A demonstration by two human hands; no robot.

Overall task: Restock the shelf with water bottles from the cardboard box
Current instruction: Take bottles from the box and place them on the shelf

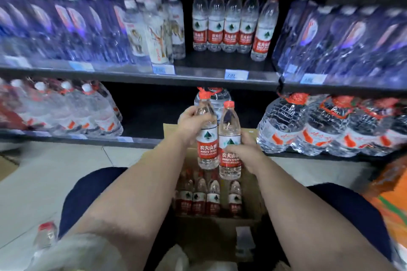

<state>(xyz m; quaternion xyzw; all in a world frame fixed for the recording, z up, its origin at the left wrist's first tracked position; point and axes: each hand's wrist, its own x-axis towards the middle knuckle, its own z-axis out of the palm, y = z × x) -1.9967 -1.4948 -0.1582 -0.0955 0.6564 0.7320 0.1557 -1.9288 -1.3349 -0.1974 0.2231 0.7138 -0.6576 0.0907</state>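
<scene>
From my end, both hands are up in the middle of the frame, each with a red-capped water bottle, above the open cardboard box (204,235) that sits on the floor between the knees. The left hand (193,120) wraps its fingers round the shoulder of the left bottle (207,145), just under the cap, and the right hand (244,152) grips the right bottle (229,136) round its red label, thumb across the front. The two bottles stand upright side by side, touching or very nearly so; I cannot tell which. Below them, in the far part of the box, a row of boxed bottles (207,198) of the same brand stands upright, with a gap before the one furthest right. In the upper centre, the shelf (198,77) carries five shelved bottles (231,26) with the same red labels, the right-hand one nearer the front edge, and a price tag (236,75) is fixed to the edge below them. Blurred blue bottles (66,24) fill the upper left. On the lower shelf, one large jug (218,99) stands behind the held pair, and more big jugs (319,125) crowd the right. A loose bottle (46,235) lies on the floor at the lower left
</scene>
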